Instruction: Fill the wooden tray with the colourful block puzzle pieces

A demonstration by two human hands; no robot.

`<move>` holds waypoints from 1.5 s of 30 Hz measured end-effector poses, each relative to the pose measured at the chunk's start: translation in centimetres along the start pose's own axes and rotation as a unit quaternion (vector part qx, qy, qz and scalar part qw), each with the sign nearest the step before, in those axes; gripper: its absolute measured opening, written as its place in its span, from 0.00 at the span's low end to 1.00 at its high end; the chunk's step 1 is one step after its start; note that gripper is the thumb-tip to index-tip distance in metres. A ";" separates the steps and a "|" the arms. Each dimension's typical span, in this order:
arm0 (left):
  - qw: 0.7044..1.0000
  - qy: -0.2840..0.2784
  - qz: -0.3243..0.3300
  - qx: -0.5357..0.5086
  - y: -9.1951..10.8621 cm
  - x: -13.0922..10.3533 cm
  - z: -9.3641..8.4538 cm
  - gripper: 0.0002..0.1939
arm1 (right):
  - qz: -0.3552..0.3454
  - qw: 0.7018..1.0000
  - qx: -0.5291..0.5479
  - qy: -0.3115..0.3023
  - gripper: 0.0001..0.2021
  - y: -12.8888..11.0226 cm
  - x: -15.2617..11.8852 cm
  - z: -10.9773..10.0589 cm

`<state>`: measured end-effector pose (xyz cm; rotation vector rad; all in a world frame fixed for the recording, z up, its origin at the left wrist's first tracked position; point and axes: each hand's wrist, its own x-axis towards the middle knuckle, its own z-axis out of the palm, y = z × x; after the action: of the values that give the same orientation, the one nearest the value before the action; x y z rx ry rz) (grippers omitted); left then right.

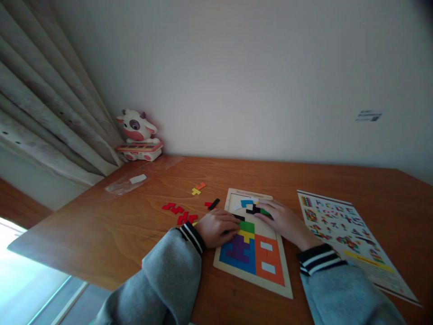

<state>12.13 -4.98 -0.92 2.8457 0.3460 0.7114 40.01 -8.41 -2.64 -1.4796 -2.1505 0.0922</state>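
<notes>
A wooden puzzle board [253, 281] lies on the table, its lower half filled with blue, purple, yellow, green and orange pieces. My left hand [218, 227] rests over the board's left edge, fingers bent near a black piece and the green piece [246, 226]; whether it grips anything is hidden. Over the board's upper right, my right hand [279, 219] has its fingers spread at a black piece [252, 210] and a partly covered green one. A blue piece [246, 203] and white pieces lie loosely at the top of the board.
Several red pieces [183, 218] lie left of the board, with a black piece [214, 204] and yellow and orange pieces [196, 191] farther back. A printed sheet [352, 234] is at the right. A cow toy [139, 135] and plastic bag [123, 186] stand and lie back left.
</notes>
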 end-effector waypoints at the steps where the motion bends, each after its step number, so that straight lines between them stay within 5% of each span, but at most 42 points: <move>1: 1.000 0.002 -0.001 0.000 0.0 0.0 0.1 0.11 | -0.002 1.000 -0.004 0.001 0.17 0.0 -0.2 0.1; 16: 1.000 -0.013 -0.001 0.007 0.2 -0.1 0.1 0.11 | 0.035 0.995 0.063 0.061 0.14 1.3 -1.5 0.9; 29: 1.000 -0.006 0.007 -0.015 0.4 0.0 -0.4 0.10 | 0.078 0.990 0.090 0.073 0.14 -0.9 -1.4 0.1; 38: 0.999 -0.045 -0.004 -0.026 0.8 0.0 -0.2 0.22 | 0.117 0.977 0.141 0.106 0.14 -1.5 -1.2 -0.2; 45: 0.996 -0.053 0.030 -0.060 1.4 0.4 -0.3 0.16 | 0.150 0.962 0.177 0.143 0.15 -1.6 -1.2 -0.3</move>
<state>12.58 -6.21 -0.14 2.7751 0.1959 0.5679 39.13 -10.17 -2.34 -1.4873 -1.5753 0.3313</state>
